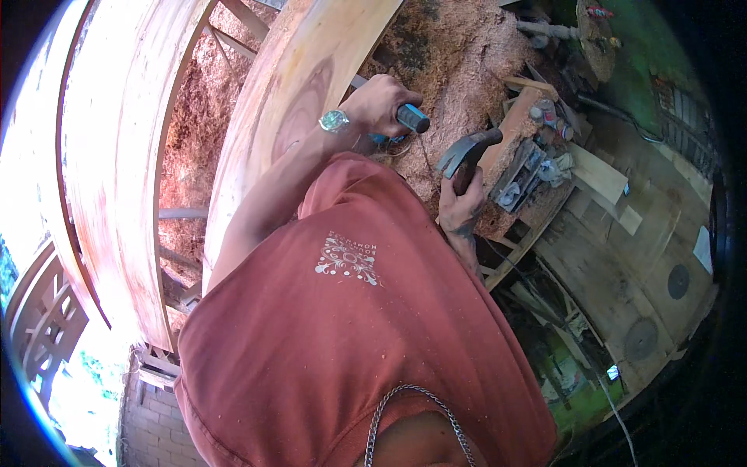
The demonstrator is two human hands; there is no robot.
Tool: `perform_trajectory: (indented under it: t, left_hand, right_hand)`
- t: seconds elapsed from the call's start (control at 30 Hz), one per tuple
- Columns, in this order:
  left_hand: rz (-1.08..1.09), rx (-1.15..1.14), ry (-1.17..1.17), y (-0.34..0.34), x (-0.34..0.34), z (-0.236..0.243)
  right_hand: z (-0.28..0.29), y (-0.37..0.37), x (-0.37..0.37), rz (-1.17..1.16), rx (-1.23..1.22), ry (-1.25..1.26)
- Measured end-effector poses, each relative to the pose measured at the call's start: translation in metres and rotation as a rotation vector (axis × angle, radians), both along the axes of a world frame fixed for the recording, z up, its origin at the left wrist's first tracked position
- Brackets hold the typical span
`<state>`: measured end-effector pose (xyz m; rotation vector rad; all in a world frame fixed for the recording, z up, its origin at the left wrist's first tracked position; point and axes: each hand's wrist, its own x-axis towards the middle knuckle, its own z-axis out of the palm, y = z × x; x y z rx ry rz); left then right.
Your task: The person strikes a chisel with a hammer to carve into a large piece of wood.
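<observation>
A blue-and-black tool handle (pixel 413 118) juts from the left hand (pixel 380 105), whose fingers are curled tightly around it, beside the edge of a broad, pale curved board (pixel 299 86). Whether the tool's tip touches the wood is hard to tell. Nearby, the right hand (pixel 461 206) is closed around a hammer (pixel 472 148) close under its head, which is well apart from the handle's end. A watch (pixel 334 121) circles the left wrist. Reddish shavings (pixel 475 62) lie heaped beyond both hands. To the right, a clear bottle (pixel 548 117) and crumpled plastic (pixel 556 170) sit among clutter.
</observation>
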<state>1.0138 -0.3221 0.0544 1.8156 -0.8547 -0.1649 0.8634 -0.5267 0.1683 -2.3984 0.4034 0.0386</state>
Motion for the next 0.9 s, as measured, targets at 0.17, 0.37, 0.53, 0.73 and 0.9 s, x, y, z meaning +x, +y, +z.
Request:
perform_trajectory:
  t: [0.17, 0.37, 0.53, 0.73, 0.9]
  left_hand:
    - [0.016, -0.012, 0.05, 0.006, 0.008, 0.007]
    - [0.035, -0.018, 0.126, 0.014, 0.009, 0.009]
    - [0.104, -0.005, 0.085, 0.016, 0.003, 0.017]
    - [0.027, 0.025, 0.177, 0.019, -0.008, 0.007]
    - [-0.109, -0.054, 0.007, -0.002, -0.017, 0.021]
  right_hand:
    - [0.012, 0.003, 0.007, 0.013, 0.078, -0.071]
    - [0.073, 0.026, 0.03, 0.248, 0.195, -0.205]
    - [-0.003, 0.044, 0.036, 0.333, -0.138, 0.085]
    - [0.005, 0.02, 0.01, 0.129, -0.025, -0.108]
    - [0.001, -0.013, 0.004, -0.006, -0.006, -0.096]
